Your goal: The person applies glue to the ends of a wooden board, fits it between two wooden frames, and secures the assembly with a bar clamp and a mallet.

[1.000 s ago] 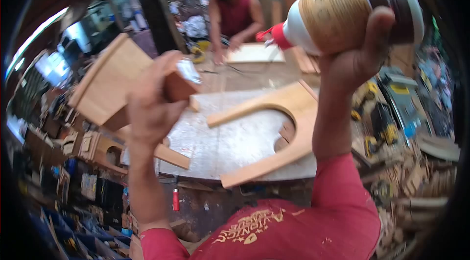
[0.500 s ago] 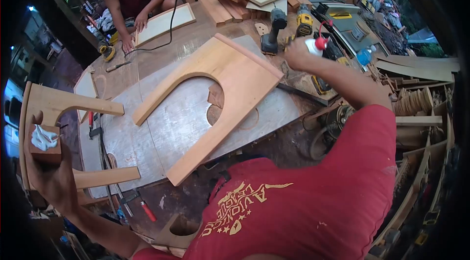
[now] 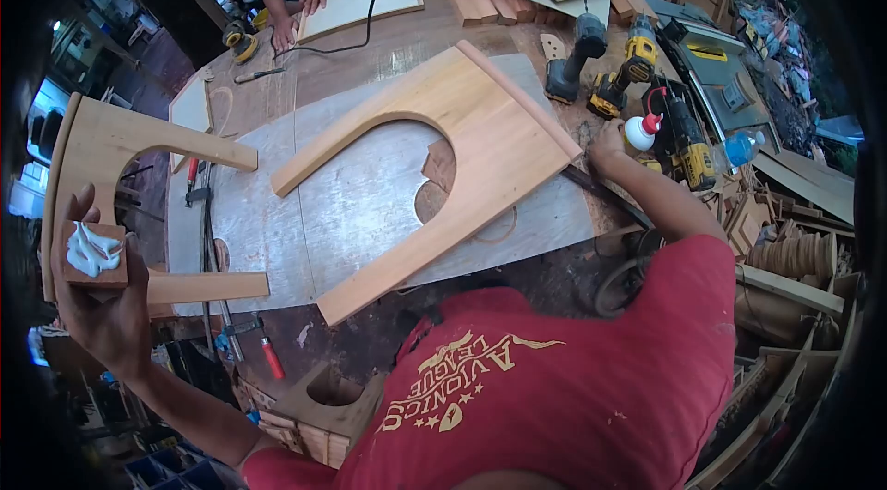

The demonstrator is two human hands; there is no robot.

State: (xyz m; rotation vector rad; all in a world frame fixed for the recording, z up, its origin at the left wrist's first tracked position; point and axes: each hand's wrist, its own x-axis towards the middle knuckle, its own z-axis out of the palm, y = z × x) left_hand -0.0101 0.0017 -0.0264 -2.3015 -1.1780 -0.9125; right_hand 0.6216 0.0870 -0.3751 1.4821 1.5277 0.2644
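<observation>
I see a desk (image 3: 342,74) bearing an arched board (image 3: 504,146). Near drills (image 3: 639,54) at right, my right grip (image 3: 610,146) touches a bottle (image 3: 637,134); whether clasped, I can't tell. Far left, my left grip (image 3: 109,316) grasps a block (image 3: 97,278) topped with white paste (image 3: 92,250).

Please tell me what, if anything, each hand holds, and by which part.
Left hand: a wooden block, by its sides. Right hand: at the bottle; grip cannot be told.

Paste (image 3: 92,252) on block (image 3: 100,278), panel (image 3: 504,153) on sheet (image 3: 259,222), drills (image 3: 582,45) right
</observation>
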